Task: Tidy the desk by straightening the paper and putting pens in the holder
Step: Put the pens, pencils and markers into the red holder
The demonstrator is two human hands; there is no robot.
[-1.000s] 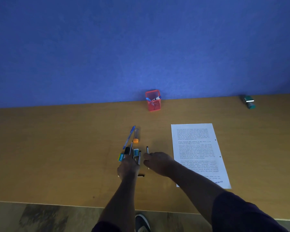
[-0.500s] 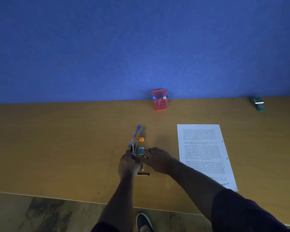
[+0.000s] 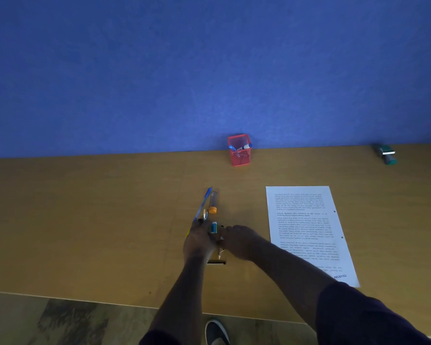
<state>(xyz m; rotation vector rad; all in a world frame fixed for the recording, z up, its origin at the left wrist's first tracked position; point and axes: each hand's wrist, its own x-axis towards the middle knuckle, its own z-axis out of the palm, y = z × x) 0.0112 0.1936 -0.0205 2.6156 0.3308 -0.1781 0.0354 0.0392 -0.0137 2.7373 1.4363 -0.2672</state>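
Left hand (image 3: 199,241) curled round a bunch of pens (image 3: 204,207); right hand (image 3: 238,241) pressed against them from the other side, grip unclear. Mid-desk (image 3: 85,220), well short of red holder (image 3: 239,150) at wall. Paper (image 3: 306,227) flat, right of hands.

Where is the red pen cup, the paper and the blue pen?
red pen cup (image 3: 240,158): head view, on its front mesh wall.
paper (image 3: 306,227): head view, on the middle of the printed sheet.
blue pen (image 3: 203,201): head view, on its barrel above the hands.
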